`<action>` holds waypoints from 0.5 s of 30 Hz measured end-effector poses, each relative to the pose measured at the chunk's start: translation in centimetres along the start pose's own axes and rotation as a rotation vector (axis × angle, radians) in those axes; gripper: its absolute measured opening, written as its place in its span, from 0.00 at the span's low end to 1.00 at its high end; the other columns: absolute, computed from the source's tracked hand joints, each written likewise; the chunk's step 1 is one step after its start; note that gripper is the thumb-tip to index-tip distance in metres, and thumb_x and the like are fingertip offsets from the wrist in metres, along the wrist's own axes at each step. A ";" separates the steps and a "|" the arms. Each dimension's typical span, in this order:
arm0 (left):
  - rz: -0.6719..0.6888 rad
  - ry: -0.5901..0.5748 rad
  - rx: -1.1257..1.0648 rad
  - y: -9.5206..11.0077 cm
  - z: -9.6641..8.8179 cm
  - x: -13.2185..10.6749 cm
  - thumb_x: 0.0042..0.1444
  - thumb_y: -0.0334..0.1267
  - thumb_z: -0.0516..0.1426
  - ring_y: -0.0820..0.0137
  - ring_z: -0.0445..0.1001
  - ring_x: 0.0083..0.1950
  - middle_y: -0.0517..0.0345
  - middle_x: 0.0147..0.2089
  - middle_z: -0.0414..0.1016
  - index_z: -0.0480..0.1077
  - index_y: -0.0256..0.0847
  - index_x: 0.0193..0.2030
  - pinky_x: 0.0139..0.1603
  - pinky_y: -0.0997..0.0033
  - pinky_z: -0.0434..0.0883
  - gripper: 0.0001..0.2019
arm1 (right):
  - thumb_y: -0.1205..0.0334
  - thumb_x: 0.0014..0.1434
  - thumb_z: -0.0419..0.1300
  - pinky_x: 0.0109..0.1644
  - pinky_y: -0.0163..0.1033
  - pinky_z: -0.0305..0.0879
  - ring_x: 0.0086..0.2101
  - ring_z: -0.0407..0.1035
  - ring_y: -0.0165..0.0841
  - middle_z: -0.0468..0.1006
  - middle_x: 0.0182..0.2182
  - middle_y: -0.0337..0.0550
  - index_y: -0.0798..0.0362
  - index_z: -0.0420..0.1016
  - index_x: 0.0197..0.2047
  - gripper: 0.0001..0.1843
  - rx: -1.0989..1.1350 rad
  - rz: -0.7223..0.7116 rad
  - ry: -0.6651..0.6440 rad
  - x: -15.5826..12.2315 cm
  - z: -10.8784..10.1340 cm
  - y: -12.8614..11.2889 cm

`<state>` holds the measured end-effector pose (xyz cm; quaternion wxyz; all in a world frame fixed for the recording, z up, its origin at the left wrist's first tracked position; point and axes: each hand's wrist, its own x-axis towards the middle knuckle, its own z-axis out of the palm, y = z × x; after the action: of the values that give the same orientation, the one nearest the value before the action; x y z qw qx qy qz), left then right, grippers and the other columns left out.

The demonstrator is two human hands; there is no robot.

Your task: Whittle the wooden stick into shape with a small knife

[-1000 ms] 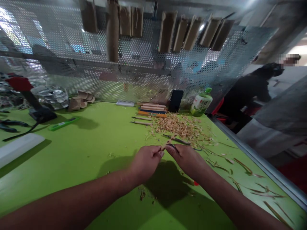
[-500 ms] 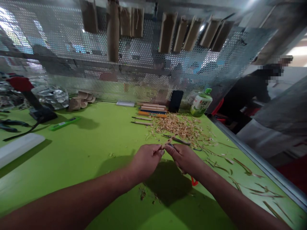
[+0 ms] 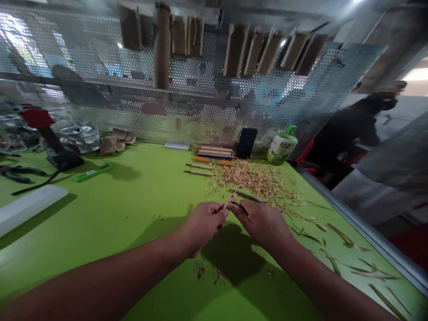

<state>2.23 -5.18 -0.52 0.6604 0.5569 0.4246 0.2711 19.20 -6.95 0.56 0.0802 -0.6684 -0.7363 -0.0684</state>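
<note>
Single head view | head-worn, above the near side of the green tabletop (image 3: 110,214) | facing forward and obliquely down | left hand (image 3: 204,224) and right hand (image 3: 265,223) near, below centre | perforated metal panel (image 3: 200,102) farther off, spanning most of the upper field

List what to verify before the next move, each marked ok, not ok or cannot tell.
1. Left hand gripping the small wooden piece: ok.
2. Right hand holding the dark tool: ok.
3. Tool's edge away from the left hand: cannot tell, too small.
4. Green table swept of shavings: not ok, a pile lies beyond the hands.
5. Bottle capped: ok, green cap on.
</note>
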 end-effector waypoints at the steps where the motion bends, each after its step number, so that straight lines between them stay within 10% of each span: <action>1: -0.007 -0.001 -0.019 0.2 0.1 -0.1 0.60 0.43 0.53 0.81 0.49 0.18 0.69 0.22 0.56 0.63 0.40 0.30 0.19 0.77 0.47 0.11 | 0.39 0.66 0.38 0.24 0.36 0.40 0.21 0.67 0.33 0.75 0.21 0.43 0.49 0.74 0.31 0.32 -0.025 -0.011 0.022 -0.1 0.0 0.0; 10: -0.043 -0.048 -0.221 1.3 -0.4 -0.6 0.63 0.38 0.50 0.83 0.50 0.17 0.68 0.24 0.59 0.65 0.38 0.36 0.17 0.81 0.49 0.08 | 0.50 0.69 0.42 0.26 0.36 0.42 0.24 0.67 0.32 0.76 0.26 0.42 0.51 0.70 0.32 0.23 -0.035 -0.199 0.026 -0.2 -0.6 -0.5; 15: 0.058 -0.051 -0.220 0.5 -0.6 -0.2 0.62 0.39 0.52 0.84 0.51 0.18 0.67 0.26 0.60 0.66 0.38 0.37 0.18 0.81 0.50 0.07 | 0.47 0.68 0.43 0.26 0.35 0.47 0.28 0.70 0.34 0.78 0.29 0.42 0.49 0.72 0.39 0.21 0.136 -0.042 0.085 -0.1 -0.3 0.3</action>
<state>1.65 -4.90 0.05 0.7201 0.4998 0.3590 0.3206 19.49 -7.06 0.87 0.1551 -0.6425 -0.7489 -0.0482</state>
